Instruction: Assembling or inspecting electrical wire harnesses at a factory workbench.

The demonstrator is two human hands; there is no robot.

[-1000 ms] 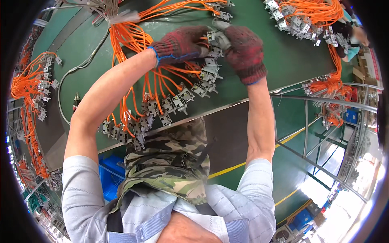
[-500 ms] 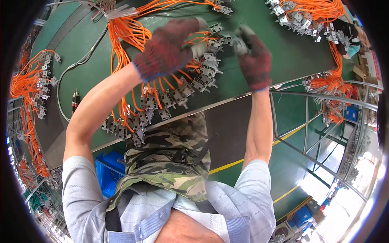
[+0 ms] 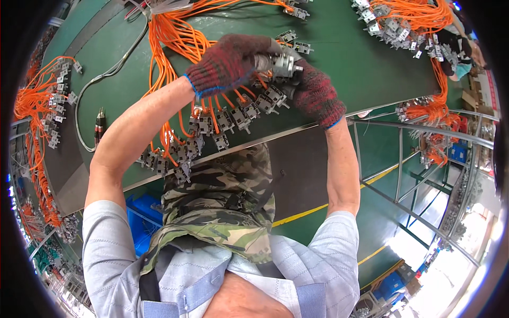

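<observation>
My left hand [image 3: 229,59], in a dark red and grey knit glove, is closed around a small grey metal block with a stub shaft [image 3: 285,67]. Close against that block, my right hand [image 3: 317,96], gloved alike, has its fingers curled; the block partly hides them, and whether they grip it does not show. Below and around the hands, more grey metal blocks [image 3: 241,117] with orange cables fan out along the near table edge. Their orange cables [image 3: 180,33] run back to a bundle at the far left.
Another bundle of orange cables [image 3: 411,13] with grey blocks lies at the far right. At left, a grey cable [image 3: 106,74] curves beside dark pen-like leads [image 3: 99,126]. Metal rails [image 3: 424,127] stand right of the green table [image 3: 366,69]; a blue bin [image 3: 142,222] is below.
My hands have come together, the right moving left and slightly nearer. A grey block now shows between them, turned up from the row.
</observation>
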